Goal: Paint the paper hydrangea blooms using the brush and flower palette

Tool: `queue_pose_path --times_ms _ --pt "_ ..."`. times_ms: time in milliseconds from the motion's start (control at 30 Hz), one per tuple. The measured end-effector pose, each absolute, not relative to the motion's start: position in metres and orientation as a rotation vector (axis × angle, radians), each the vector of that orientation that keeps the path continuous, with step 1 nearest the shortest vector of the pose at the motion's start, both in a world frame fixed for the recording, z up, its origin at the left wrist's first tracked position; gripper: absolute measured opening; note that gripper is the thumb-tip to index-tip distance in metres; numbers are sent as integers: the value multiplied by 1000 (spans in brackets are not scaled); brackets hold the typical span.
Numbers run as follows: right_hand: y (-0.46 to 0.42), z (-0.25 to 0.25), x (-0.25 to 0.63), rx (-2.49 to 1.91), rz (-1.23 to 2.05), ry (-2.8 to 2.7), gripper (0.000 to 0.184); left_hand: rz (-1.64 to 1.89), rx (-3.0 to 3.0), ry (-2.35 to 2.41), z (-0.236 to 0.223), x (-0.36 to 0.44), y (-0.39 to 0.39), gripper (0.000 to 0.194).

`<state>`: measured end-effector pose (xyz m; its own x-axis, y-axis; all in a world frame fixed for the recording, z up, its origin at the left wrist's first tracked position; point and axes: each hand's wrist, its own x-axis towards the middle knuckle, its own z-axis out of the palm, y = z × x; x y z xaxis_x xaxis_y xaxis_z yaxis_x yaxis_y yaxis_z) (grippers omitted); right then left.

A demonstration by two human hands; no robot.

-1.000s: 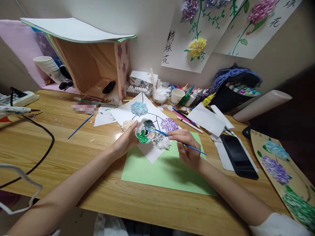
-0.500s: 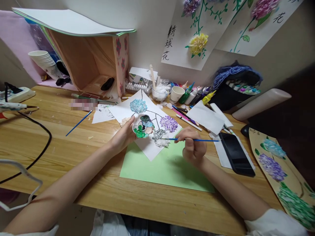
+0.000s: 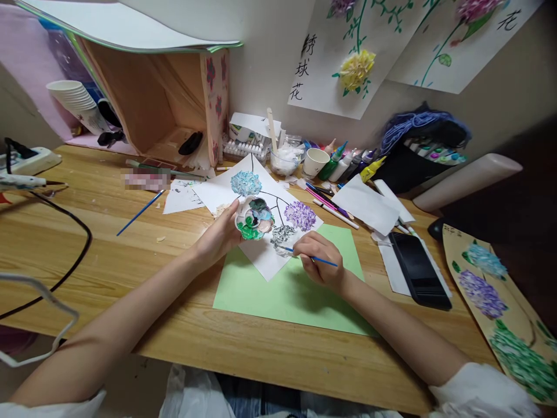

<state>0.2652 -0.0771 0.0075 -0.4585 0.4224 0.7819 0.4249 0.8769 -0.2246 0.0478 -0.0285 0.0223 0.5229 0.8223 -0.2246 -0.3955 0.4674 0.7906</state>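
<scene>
My left hand [image 3: 221,233] grips a small flower-shaped paint palette [image 3: 243,210] by its left edge, over a white sheet [image 3: 266,268]. Green, dark and pale paints fill its wells. In my right hand [image 3: 319,259] is a thin blue paintbrush [image 3: 324,262], its tip at a partly grey, partly white textured flower [image 3: 284,235] on the sheet. My right hand covers part of that flower. Drawn black stems join a light blue flower [image 3: 246,183] and a purple flower [image 3: 300,215]. Beneath the sheet lies green paper [image 3: 270,305].
Paint bottles [image 3: 342,168], a paper cup [image 3: 315,163] and a tub of white pieces [image 3: 285,159] line the wall. To the right lie a black phone [image 3: 420,270] and a finished flower picture [image 3: 483,293]. Another blue brush [image 3: 140,213] and a black cable [image 3: 87,232] are on the left.
My right hand has moved left and closer to the grey-white flower, and the brush has turned so its handle slopes down to the right. The left hand still holds the palette.
</scene>
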Motion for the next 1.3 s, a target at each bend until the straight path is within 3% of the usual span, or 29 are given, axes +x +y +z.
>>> queue_pose_path --times_ms 1300 --pt "-78 11 270 -630 13 -2068 16 786 757 593 27 48 -30 61"
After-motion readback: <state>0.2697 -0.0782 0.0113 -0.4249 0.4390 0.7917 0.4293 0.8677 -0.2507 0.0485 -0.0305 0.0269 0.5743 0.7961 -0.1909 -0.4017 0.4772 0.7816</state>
